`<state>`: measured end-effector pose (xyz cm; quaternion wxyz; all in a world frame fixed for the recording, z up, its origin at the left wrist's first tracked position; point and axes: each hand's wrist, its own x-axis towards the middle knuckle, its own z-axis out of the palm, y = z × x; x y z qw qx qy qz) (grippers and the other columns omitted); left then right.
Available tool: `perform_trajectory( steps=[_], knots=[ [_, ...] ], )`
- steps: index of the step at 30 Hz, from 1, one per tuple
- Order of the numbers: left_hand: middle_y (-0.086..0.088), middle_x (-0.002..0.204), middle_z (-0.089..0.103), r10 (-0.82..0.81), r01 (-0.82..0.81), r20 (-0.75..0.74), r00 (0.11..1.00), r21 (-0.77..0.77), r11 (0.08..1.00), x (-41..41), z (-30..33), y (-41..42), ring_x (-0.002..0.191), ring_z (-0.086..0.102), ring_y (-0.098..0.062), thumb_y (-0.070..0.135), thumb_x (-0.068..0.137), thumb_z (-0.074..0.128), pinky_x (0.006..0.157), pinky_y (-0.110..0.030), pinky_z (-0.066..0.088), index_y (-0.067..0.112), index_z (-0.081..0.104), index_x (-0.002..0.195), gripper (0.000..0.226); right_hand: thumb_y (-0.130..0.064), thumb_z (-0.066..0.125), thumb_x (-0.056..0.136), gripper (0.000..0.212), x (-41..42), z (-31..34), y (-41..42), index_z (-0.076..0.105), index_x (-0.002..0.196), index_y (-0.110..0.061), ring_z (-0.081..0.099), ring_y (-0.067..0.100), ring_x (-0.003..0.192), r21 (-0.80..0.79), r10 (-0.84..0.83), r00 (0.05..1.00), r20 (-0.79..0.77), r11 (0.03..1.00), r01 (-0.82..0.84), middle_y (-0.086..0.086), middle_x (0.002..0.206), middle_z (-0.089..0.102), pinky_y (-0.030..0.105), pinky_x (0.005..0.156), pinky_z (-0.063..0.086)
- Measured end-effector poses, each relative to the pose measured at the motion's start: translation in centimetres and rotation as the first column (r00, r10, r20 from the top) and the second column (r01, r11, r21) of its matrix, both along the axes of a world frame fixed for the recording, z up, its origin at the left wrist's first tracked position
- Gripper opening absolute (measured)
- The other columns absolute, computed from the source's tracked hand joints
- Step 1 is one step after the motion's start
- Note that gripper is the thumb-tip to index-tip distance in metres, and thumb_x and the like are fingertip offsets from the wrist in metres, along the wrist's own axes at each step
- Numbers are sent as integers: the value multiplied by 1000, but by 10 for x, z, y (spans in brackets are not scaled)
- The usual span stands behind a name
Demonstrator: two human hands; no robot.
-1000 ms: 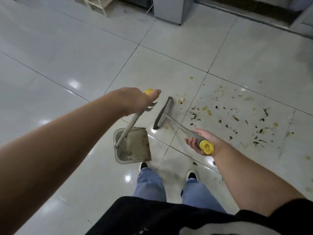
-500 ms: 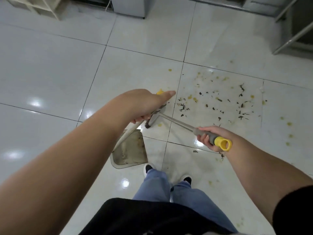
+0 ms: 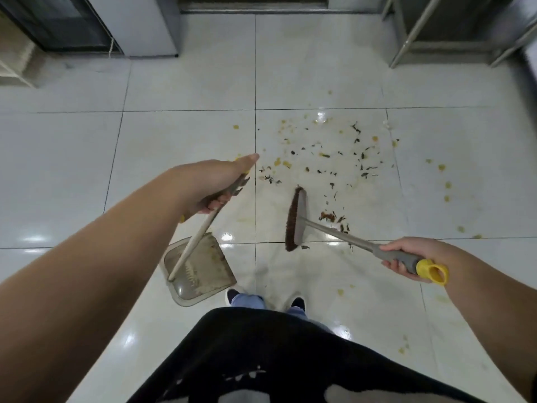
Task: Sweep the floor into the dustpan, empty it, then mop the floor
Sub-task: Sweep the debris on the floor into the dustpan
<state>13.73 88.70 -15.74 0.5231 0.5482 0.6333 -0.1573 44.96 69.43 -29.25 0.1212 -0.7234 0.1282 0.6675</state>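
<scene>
My left hand (image 3: 216,184) grips the top of the long-handled grey dustpan (image 3: 200,271), whose pan rests on the white tile floor (image 3: 186,146) just left of my feet. My right hand (image 3: 412,255) holds the grey grip of the broom (image 3: 296,219), near its yellow end cap. The broom's brown bristle head stands on the floor to the right of the pan, apart from it. Dark leaf bits and yellow crumbs (image 3: 328,161) lie scattered on the tile beyond the broom head, with a small clump (image 3: 331,217) right beside its handle.
A white appliance (image 3: 136,24) and a dark glass door (image 3: 55,21) stand at the back left. A wooden shelf (image 3: 14,65) is at the far left edge. Metal table legs (image 3: 412,30) stand at the back right. More yellow crumbs (image 3: 446,184) dot the right-hand tiles.
The broom head has moved right, away from the dustpan handle, and now stands separate from it. The view has turned so the debris lies straight ahead.
</scene>
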Motion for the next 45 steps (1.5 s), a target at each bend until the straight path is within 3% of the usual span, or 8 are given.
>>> perform_trajectory(
  steps=[3,7,12,19,25,31,39,45],
  knots=[
    [7,32,38,3,-2,-3,1000,35,999,19,1,-7,25,29,-10,74,80,38,47,-24,23,19,44,50,63,-16,56,93,15,15,2,-10,53,86,-2,47,13,24,-3,74,995,66,997,-74,12,68,50,13,29,42],
    [7,29,41,18,-16,-19,1000,78,997,38,0,-9,24,28,-12,71,81,41,49,-24,23,18,44,37,69,-8,56,92,12,12,8,-6,49,101,-3,47,15,21,57,196,967,165,976,-208,15,71,49,13,28,39],
    [4,31,37,94,-85,-54,994,154,984,30,9,15,34,31,-13,73,79,41,50,-24,27,17,44,57,61,-5,55,92,12,-10,27,16,53,104,-3,49,16,27,169,303,926,223,924,-343,17,69,53,13,33,40],
    [2,36,36,18,-13,-51,999,84,996,-14,22,70,26,35,-9,74,81,36,43,-22,25,15,43,68,61,-5,55,92,22,-59,40,69,57,114,-4,50,13,27,303,232,960,155,914,-269,15,68,54,14,32,39],
    [0,43,42,44,-42,-78,996,21,999,-56,32,108,31,35,-11,75,75,46,34,-18,31,12,51,73,64,-7,51,95,13,-108,43,143,53,108,-6,46,10,26,402,183,980,79,894,-199,13,67,50,12,30,37],
    [-4,49,47,13,-13,-162,987,3,1000,-82,44,153,38,40,-15,75,74,47,48,-23,35,7,52,71,68,-13,51,96,16,-128,38,227,46,88,0,45,7,27,363,133,986,-97,927,-89,10,72,45,13,27,37],
    [-1,52,47,42,-52,-199,979,-48,997,-66,48,226,43,40,-14,75,73,48,49,-26,36,7,59,81,70,-15,48,96,17,-133,-8,344,47,87,0,47,7,29,317,35,929,-368,944,90,8,69,45,12,29,41],
    [1,64,42,75,-91,-196,978,-71,993,-30,30,278,45,36,-12,73,74,50,44,-23,36,13,53,78,60,-19,47,97,22,-114,-41,400,48,87,0,47,8,28,242,45,932,-359,969,46,8,69,46,13,29,41]
  ],
)
